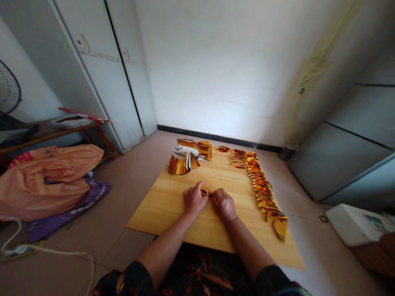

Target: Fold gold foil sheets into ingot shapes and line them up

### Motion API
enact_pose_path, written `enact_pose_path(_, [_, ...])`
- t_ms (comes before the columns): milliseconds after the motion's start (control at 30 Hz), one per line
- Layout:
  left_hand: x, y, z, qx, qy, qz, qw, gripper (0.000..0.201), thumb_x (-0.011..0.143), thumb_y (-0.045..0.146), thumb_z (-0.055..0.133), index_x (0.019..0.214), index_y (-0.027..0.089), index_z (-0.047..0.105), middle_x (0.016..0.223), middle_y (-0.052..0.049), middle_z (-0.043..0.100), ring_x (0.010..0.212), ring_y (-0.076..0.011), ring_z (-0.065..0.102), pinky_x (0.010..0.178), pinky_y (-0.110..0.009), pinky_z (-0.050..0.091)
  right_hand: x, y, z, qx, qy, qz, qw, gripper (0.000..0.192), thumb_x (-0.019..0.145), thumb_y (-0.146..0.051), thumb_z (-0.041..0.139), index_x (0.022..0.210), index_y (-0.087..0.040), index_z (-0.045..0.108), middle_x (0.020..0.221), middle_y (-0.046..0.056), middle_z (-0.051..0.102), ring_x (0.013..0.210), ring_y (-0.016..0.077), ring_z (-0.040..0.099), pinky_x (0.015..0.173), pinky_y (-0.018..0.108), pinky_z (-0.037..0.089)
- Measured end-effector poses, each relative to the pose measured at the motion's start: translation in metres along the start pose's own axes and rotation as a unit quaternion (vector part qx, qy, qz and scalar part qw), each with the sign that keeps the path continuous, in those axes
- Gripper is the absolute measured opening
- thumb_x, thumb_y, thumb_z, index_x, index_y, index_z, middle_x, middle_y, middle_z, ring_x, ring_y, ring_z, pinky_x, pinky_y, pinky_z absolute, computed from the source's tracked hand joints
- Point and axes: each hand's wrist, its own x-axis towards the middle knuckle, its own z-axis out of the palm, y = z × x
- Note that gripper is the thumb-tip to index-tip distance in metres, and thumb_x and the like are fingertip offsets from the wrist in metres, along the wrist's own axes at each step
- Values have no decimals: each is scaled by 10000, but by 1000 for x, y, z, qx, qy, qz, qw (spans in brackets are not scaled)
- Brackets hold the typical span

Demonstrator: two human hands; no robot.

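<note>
Lap: nearest to us, our dark sleeves and a dark cloth with red and orange patterning sit at the bottom edge, just before the board.
Floor: pale tiles carry everything; there is no desk under the work.
Wooden board: a light wooden board lies flat on the floor in front of us.
Orange bag: a big soft orange bag lies well to the left of the board, on purple cloth.
White box: a white box sits on the floor to the right, apart from the board.
Folded row: a long row of folded gold pieces runs down the board's right side, each overlapping the next.
Foil stack: a stack of gold foil sheets stands at the board's far edge, near the middle.
Left hand: our left hand rests on the board, fingers curled, thumb pressing the left end of the gold foil piece.
Right hand: our right hand lies beside it, fingers bent, pinching the right end of the same piece.
Gold foil piece: the small gold foil piece lies mid-board between both hands, mostly covered by them.
</note>
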Motion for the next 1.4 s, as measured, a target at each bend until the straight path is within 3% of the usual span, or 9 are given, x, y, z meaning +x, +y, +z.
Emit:
enact_pose_path(200, [0, 4, 1, -69, -3, -34, 997, 475, 734, 157, 596, 1189, 281, 539, 949, 3, 704, 909, -169, 624, 878, -303, 384, 0, 3, 7, -35, 10, 18, 999, 198, 905, -145, 413, 767, -175, 552, 742, 22, 554, 592, 101, 509, 533, 199, 306])
enact_pose_path(400, [1, 2, 2, -109, -5, -37, 993, 442, 733, 173, 619, 1158, 285, 568, 962, 23, 701, 899, -163, 625, 870, -293, 401, 0, 4, 9, -50, 19, 33, 998, 199, 903, -162, 417, 758, -176, 553, 744, 24, 562, 585, 99, 500, 524, 201, 291])
enact_pose_path(767, [1, -1, 1, -58, -13, -14, 998, 474, 734, 266, 630, 1202, 264, 551, 957, -12, 692, 918, -175, 610, 880, -304, 391, 0, -3, -2, -9, 27, 16, 999, 208, 907, -183, 423, 748, -184, 557, 742, 20, 569, 624, 100, 519, 577, 192, 331])
enact_pose_path(1233, [4, -6, 8, -13, 3, 49, 999, 311, 731, 316, 663, 1038, 283, 631, 1023, 16, 691, 959, -196, 576, 823, -314, 375, 1, -3, -3, -7, 8, 13, 1000, 176, 881, -162, 448, 760, -190, 573, 768, 27, 585, 640, 108, 529, 588, 192, 345])
enact_pose_path(1400, [5, -7, 10, 3, 0, 42, 999, 266, 748, 299, 642, 1012, 275, 642, 1026, 9, 693, 972, -202, 577, 819, -327, 369, 0, -2, -1, -19, 0, 11, 1000, 182, 881, -162, 456, 746, -187, 575, 758, 25, 578, 611, 102, 520, 570, 193, 332])
